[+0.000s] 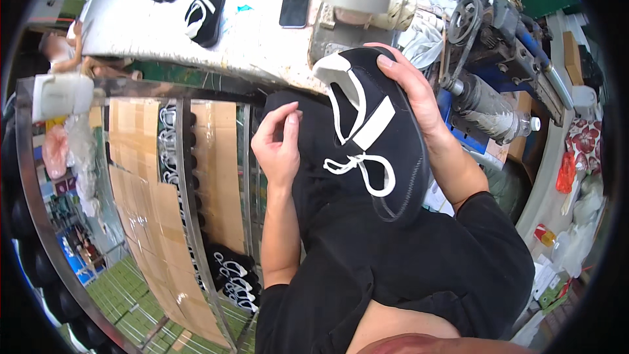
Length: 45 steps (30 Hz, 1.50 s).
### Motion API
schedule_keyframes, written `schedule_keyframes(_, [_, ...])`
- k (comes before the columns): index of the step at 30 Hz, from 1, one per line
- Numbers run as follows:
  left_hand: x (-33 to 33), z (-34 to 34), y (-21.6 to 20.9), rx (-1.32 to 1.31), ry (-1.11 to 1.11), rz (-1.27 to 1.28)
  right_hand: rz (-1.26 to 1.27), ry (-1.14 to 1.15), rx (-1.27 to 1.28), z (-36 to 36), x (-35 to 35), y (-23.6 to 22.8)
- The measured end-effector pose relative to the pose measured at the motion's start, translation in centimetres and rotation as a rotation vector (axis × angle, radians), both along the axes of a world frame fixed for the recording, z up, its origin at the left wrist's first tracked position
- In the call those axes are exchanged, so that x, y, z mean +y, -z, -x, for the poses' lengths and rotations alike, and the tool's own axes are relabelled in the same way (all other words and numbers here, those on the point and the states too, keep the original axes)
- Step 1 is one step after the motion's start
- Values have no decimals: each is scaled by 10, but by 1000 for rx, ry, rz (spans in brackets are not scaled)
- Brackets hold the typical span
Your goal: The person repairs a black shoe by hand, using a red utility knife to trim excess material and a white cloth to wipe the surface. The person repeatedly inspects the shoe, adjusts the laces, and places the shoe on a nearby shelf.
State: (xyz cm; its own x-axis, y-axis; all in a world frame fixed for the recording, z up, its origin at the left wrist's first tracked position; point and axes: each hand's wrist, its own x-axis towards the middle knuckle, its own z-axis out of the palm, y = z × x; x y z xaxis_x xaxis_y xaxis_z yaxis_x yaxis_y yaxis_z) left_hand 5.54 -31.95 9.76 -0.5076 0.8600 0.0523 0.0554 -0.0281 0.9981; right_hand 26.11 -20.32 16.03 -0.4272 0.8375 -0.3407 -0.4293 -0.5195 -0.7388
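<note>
The shoe (401, 147) in front of you is black, with a pale lining and white edging around its foot opening. A broad white strap (375, 122) slants across the upper, and beyond it a white lace (386, 174) forms one large loop and a smaller tangle. Light zigzag stitching follows the lower right border. The shoe tilts, its opening facing up and toward your left, with the strap and lace end pointing down toward your body.

It is held up in front of your dark clothing, between your two hands, its upper end showing against the edge of the white table (137, 13). Your right hand (419, 95) is directly on it, at the upper right side; your left hand (278, 144) is on the other side, near the opening but apart from it.

Your right hand is closed around the shoe's edge, one digit pressing on the black upper and another showing past the top rim; the rest are hidden behind. Your left hand is half curled, thumb and forefinger raised close together; whether their tips meet, you cannot tell from this view.

On the table lie two similar shoes (206, 16) and a dark phone (295, 5).
</note>
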Motion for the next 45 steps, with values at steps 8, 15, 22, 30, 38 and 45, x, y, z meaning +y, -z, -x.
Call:
schedule_keyframes(8, [2,4,1,-27,-20,1,148,-60,148,3,23,-13])
schedule_keyframes(15, [2,9,-29,571,-116,-241,-10,-116,-39,13,8,-16])
schedule_keyframes(22, [5,12,-46,1070,-57,-498,-111,-363,-218,27,-19,8])
schedule_keyframes(30, [-21,20,-29,1030,47,-584,-247,-446,-293,34,-33,13])
schedule_keyframes(38, [-51,24,-12,1073,102,-486,-326,-565,-409,39,-44,33])
schedule_keyframes(45, [-76,30,38,1016,150,-251,-233,-682,-372,49,-53,101])
